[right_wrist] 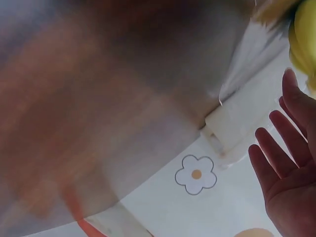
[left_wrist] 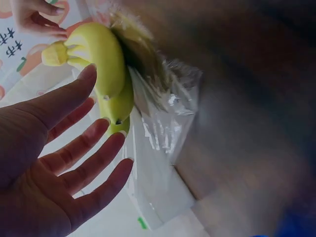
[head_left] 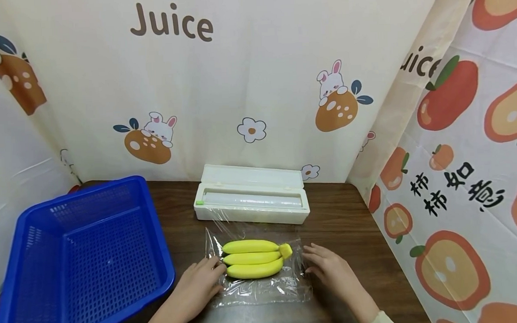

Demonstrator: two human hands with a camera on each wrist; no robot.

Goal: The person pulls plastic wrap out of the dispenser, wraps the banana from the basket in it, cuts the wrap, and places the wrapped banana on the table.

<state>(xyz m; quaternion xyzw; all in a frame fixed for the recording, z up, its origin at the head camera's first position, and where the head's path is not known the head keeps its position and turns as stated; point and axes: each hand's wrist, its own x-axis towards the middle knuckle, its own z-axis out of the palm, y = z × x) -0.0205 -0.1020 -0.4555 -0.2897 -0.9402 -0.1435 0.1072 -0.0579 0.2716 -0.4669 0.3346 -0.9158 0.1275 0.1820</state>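
A bunch of yellow bananas (head_left: 253, 259) lies on a sheet of clear plastic wrap (head_left: 263, 292), with its stem end toward the right. The left hand (head_left: 197, 281) is at the left edge of the wrap, beside the banana tips; its fingers (left_wrist: 94, 168) are spread and loosely bent in the left wrist view, gripping nothing. Just off the right edge of the wrap is the right hand (head_left: 332, 270), its fingers (right_wrist: 276, 148) extended and apart. Behind the bananas stands a white wrap dispenser box (head_left: 252, 214), lid raised, with the film roll inside and film trailing from it.
A blue plastic basket (head_left: 159, 246) stands at the left of the dark wooden table (head_left: 346, 215). Printed curtains (head_left: 247, 86) enclose the back and sides, close behind the dispenser.
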